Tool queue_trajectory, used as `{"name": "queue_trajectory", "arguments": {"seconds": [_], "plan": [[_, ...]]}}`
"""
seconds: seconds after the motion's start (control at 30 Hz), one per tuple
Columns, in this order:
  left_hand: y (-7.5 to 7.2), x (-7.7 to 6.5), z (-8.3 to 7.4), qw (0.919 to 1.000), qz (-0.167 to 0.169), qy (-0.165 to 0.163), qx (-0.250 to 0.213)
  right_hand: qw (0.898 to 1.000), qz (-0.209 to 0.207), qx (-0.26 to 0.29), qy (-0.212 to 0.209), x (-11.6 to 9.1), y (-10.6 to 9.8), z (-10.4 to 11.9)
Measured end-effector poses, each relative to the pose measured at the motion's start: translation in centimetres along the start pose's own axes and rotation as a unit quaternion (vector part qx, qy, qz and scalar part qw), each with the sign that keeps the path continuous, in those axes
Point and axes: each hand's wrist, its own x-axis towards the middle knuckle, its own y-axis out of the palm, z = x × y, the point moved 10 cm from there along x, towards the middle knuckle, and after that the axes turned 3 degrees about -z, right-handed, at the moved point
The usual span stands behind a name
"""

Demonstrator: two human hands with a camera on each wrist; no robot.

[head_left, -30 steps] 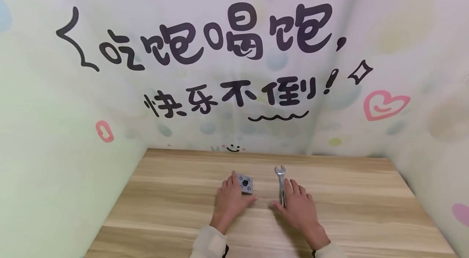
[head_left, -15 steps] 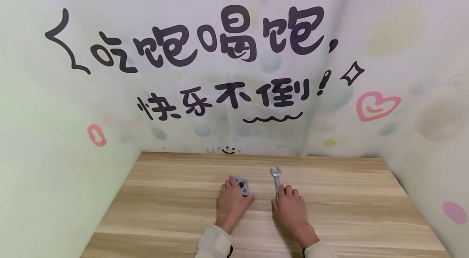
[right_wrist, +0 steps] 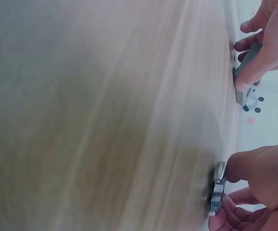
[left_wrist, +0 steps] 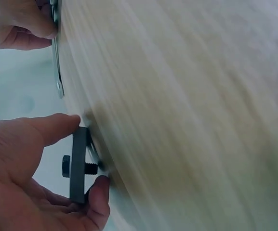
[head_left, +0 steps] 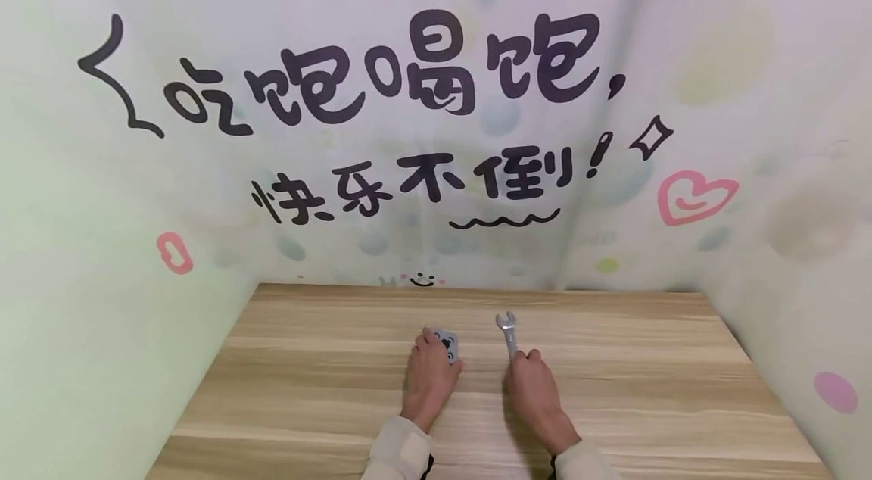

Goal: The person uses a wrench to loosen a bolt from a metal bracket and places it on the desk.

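Note:
In the head view a small grey square block (head_left: 447,344) with a black bolt in its middle is gripped by the left hand (head_left: 429,374), thumb on its near edge and fingers on its far left side. The left wrist view has the block (left_wrist: 79,161) edge-on, pinched between thumb and fingers; the bolt head (left_wrist: 66,166) and its threaded end (left_wrist: 91,168) stick out on opposite faces, the threads towards the tabletop. To the right, the right hand (head_left: 534,389) holds a silver wrench (head_left: 507,327) by its handle, open end pointing away. The hand covers the wrench's near part.
Pale wood-grain table (head_left: 306,397) lies under both hands. A light printed wall (head_left: 381,253) with black lettering rises along its back edge, and side walls flank it left and right.
The right hand's fingers have closed round the wrench handle, and the wrench tilts slightly left. The left thumb has drawn in against the block. The head view has shifted a little.

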Motion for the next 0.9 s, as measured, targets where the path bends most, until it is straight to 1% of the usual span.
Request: {"name": "queue_trajectory", "arguments": {"seconds": [0.13, 0.23, 0.37, 0.43, 0.5, 0.6, 0.7, 0.8, 0.9], "plan": [[0.1, -0.1, 0.1, 0.9999, 0.009, -0.004, -0.005, 0.999, 0.035, 0.014, 0.024, -0.3, 0.5, -0.4], [-0.5, 0.5, 0.0, 0.9999, 0.011, -0.003, -0.006, 0.998, 0.053, 0.027, 0.037, 0.4, 0.5, -0.4], [-2.1, 2.1, -0.4, 0.9999, 0.007, 0.007, -0.014, 0.997, 0.045, 0.046, 0.038, 2.3, -0.2, 0.2], [-2.7, 2.5, -0.6, 0.9995, 0.013, 0.013, -0.027, 0.997, 0.042, 0.051, 0.034, 3.0, -0.4, 0.6], [-3.2, 2.7, -0.8, 0.9989, 0.021, 0.018, -0.039, 0.997, 0.049, 0.054, 0.031, 3.3, -0.5, 0.8], [-3.3, 2.5, -1.3, 0.9962, 0.042, 0.033, -0.068, 0.995, 0.065, 0.057, 0.041, 3.2, -0.5, 0.4], [-3.0, 2.0, -2.1, 0.9913, 0.067, 0.056, -0.099, 0.995, 0.067, 0.049, 0.054, 2.7, -1.0, -0.6], [-2.7, 1.1, -2.6, 0.9848, 0.093, 0.073, -0.128, 0.996, 0.060, 0.042, 0.058, 2.0, -1.5, -1.6], [-2.5, -0.2, -2.5, 0.9788, 0.107, 0.084, -0.153, 0.996, 0.049, 0.044, 0.057, 1.0, -1.9, -2.1]]}}
